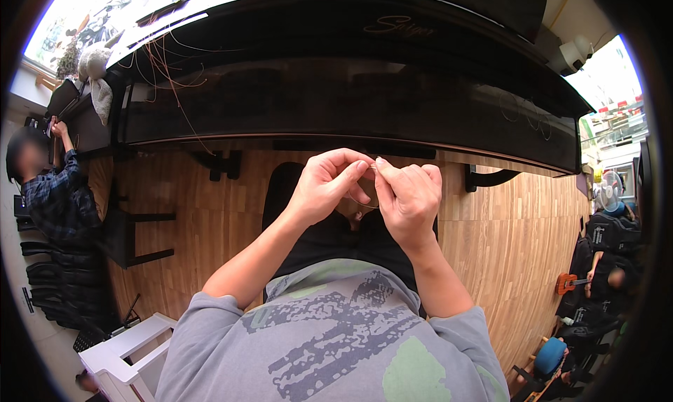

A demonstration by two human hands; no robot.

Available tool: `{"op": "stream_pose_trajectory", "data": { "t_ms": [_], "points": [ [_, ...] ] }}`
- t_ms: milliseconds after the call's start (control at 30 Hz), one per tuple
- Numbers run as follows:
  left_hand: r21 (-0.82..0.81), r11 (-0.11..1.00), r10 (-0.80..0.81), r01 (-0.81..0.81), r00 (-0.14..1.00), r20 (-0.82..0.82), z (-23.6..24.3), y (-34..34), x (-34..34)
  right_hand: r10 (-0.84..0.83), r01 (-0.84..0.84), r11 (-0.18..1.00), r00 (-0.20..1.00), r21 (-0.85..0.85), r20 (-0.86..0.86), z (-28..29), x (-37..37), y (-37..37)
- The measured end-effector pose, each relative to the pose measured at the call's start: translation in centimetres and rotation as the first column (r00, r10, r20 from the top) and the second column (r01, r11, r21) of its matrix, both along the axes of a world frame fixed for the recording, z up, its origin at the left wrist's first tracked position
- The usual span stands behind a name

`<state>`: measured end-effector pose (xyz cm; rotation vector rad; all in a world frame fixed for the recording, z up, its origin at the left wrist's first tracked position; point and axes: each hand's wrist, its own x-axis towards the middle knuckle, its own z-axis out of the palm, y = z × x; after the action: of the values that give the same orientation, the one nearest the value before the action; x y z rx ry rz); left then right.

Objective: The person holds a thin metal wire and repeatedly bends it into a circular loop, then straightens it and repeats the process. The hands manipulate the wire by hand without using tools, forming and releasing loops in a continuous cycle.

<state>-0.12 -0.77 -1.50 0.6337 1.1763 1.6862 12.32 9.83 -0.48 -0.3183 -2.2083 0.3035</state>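
Observation:
Over my lap, close to the front edge of a black piano (294,97), my hands meet with fingertips almost touching. My left hand (329,182) pinches a thin, wire-like string (369,206) between thumb and forefinger, its other fingers curled. The thumb and bent forefinger of my right hand (408,195) close on the same string at its other side. A small bend of the string shows below the fingertips; the rest is too fine to follow. More thin copper-coloured strings (184,114) trail over the piano's left part, and pale coiled strings (536,118) lie at its right.
A person in a checked shirt (59,199) is at the left, beside a dark bench (133,237). A white stool (130,356) stands at lower left. On the right are a white fan (608,185), a person, a small orange guitar (566,283) and a blue round seat (550,356).

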Motion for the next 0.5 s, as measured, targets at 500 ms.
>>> {"op": "stream_pose_trajectory", "data": {
  "t_ms": [500],
  "points": [
    [-0.045, 0.998, 0.007, -0.046, 0.769, -0.64, 1.6, -1.3, -1.5, 0.091, -0.088, 0.975, 0.996, -0.204, 0.008, 0.5, -0.2, -0.8]
  ]
}}
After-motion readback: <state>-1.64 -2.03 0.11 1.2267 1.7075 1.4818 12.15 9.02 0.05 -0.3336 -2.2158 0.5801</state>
